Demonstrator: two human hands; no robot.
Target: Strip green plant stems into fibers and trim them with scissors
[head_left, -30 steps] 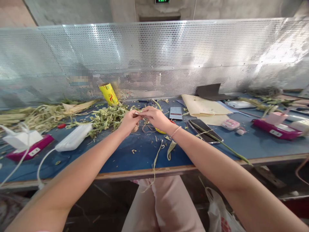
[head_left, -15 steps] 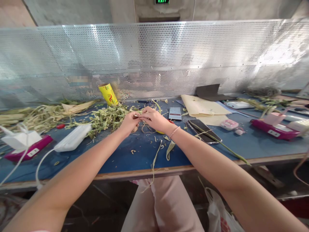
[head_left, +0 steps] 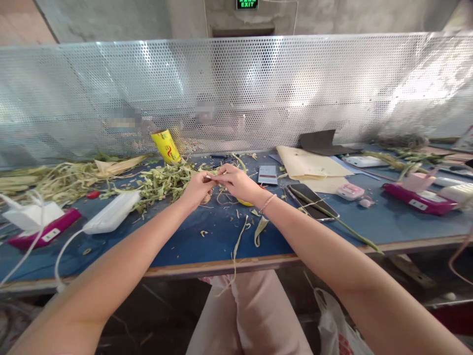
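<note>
Bright glare patches across the perforated metal screen (head_left: 236,93), dim under-table shadows, stretched edges.

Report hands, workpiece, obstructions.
Left hand and right hand meeting, fingertips pinched; anything held too small to identify. Leafy pile close beside left hand.

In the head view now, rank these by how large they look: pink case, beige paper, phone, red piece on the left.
Largest to smallest, as seen:
1. Beige paper
2. Phone
3. Pink case
4. Red piece
</note>
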